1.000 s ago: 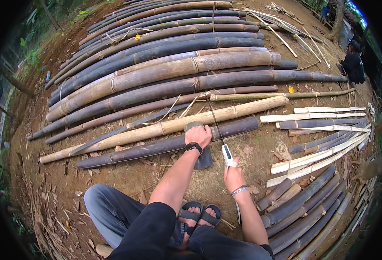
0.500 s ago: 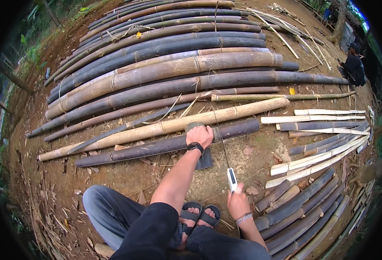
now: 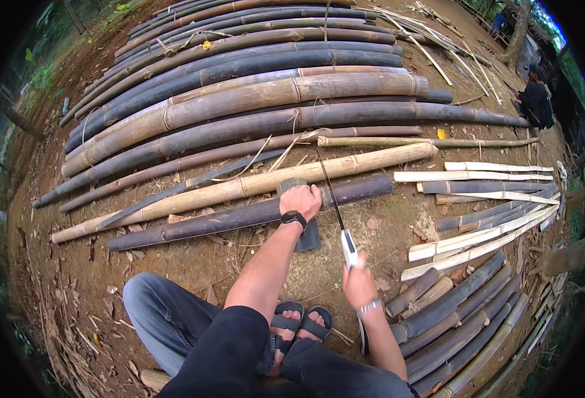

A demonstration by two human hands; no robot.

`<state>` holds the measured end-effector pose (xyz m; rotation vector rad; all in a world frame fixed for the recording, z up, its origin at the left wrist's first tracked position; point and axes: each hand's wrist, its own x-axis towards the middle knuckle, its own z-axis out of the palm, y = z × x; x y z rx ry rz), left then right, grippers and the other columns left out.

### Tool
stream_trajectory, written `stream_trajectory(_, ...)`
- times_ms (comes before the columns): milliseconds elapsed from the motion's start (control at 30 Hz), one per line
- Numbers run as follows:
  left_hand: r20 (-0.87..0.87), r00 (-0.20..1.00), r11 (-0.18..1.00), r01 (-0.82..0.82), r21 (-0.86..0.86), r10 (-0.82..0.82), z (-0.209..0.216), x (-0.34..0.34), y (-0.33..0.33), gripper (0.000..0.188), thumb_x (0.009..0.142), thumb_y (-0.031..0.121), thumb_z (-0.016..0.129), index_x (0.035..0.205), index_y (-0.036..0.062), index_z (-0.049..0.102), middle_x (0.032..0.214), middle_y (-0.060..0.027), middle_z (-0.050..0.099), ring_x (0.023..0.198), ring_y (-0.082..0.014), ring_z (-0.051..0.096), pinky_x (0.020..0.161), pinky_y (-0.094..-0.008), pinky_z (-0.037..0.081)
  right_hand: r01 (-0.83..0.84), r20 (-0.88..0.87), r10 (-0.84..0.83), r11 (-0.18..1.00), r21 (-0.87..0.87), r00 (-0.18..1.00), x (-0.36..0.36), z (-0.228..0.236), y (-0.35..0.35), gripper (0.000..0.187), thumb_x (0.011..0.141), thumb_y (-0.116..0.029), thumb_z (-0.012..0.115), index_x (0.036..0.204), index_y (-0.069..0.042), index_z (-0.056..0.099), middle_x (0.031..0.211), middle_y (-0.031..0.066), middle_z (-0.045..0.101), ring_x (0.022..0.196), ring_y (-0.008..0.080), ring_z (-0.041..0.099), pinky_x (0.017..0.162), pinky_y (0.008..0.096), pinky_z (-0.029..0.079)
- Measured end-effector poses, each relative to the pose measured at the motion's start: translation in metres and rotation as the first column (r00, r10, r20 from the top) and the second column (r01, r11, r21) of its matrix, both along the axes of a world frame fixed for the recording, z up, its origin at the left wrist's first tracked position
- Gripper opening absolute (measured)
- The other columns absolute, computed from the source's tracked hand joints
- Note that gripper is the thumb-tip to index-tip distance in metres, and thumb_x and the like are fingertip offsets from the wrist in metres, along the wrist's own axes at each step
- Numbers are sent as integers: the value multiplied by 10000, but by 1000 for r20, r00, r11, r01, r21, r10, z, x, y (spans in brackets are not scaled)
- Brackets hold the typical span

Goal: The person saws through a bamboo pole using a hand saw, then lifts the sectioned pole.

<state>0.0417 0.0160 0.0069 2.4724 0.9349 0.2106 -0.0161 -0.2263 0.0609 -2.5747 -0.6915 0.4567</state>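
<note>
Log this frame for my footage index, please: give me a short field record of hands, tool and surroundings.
Setting: bare dirt ground, outdoors
Left hand: rests on a grey block by the dark bamboo pole
Right hand: grips the white handle of a thin-bladed saw
Stock: long bamboo poles in rows; split strips at right
Other: a person crouching far right

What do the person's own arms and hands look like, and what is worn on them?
Both forearms are bare, with no sleeves and no gloves. The left hand has a black watch with a dark strap on its wrist. The right hand has a silver metal bracelet on its wrist. No rings can be made out.
</note>
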Motion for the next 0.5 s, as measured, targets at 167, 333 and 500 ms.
stream_trajectory(167, -74, 997, 999, -32, -21, 30, 1, 1, 10, 530, 919, 377, 424, 730, -13, 729, 802, -266, 690, 796, -414, 689, 777, -482, 542, -2, -82, -2, 999, -49, 997, -25, 11, -14, 391, 969, -179, 535, 1188, 78, 337, 700, 342, 613, 686, 506, 636, 585, 580, 512)
stream_trajectory(333, -44, 999, 1000, -10, -23, 9, 3, 3, -1, 537, 922, 389, 425, 744, -14, 732, 812, -263, 693, 797, -414, 689, 786, -475, 543, 43, -63, -43, 999, -4, 997, -15, -2, -12, 394, 967, -191, 542, 1179, 70, 336, 685, 319, 618, 664, 499, 637, 567, 586, 506)
stream_trajectory(500, -115, 993, 999, -36, -15, 34, 3, 3, 14, 538, 922, 392, 425, 751, -13, 735, 808, -263, 693, 789, -416, 689, 790, -478, 542, 2, -57, -6, 997, -80, 998, -23, 5, -10, 389, 965, -212, 546, 1172, 47, 341, 678, 299, 625, 656, 495, 637, 560, 578, 509)
